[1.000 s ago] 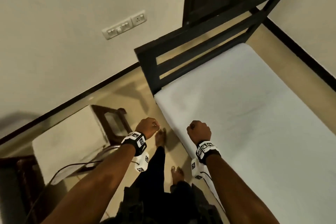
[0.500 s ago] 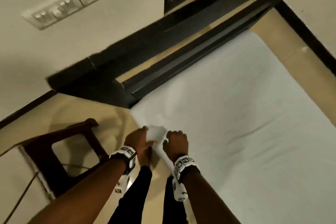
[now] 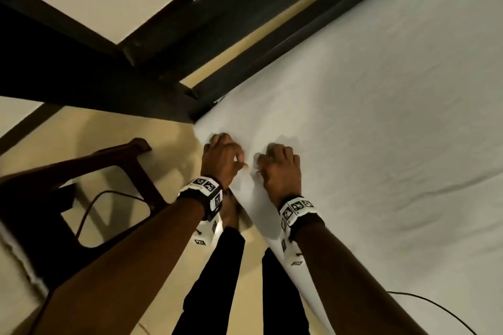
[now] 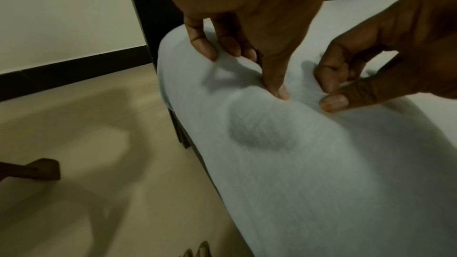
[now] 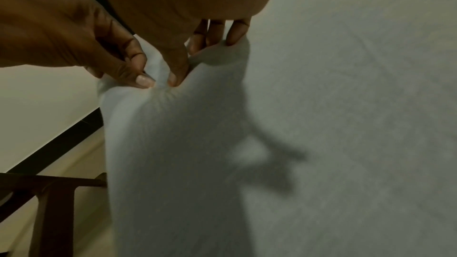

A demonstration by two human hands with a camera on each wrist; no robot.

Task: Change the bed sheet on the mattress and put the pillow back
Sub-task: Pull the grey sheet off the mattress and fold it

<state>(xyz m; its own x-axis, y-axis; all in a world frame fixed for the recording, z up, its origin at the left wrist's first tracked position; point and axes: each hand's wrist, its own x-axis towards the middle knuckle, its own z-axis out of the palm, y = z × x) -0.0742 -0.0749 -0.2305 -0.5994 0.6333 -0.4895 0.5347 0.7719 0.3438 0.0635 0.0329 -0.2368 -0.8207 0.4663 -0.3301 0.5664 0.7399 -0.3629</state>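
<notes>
A white bed sheet (image 3: 381, 122) covers the mattress, with a few creases. Both hands are at its near corner beside the dark headboard (image 3: 190, 43). My left hand (image 3: 221, 156) pinches a fold of the sheet at the corner edge; in the left wrist view its fingers and thumb (image 4: 247, 73) dig into the cloth (image 4: 296, 163). My right hand (image 3: 277, 166) grips a bunched fold just beside it; in the right wrist view (image 5: 200, 58) the sheet (image 5: 321, 124) puckers between the two thumbs. No pillow is in view.
A dark wooden stool (image 3: 89, 171) stands on the beige floor left of the bed, with a black cable (image 3: 109, 194) running through it. Another cable (image 3: 435, 307) lies on the mattress at lower right. My legs (image 3: 217, 280) stand against the bed's side.
Both hands have gone from fists held beside the bed down to the mattress corner and taken hold of the sheet. My head has leaned in closer to the headboard.
</notes>
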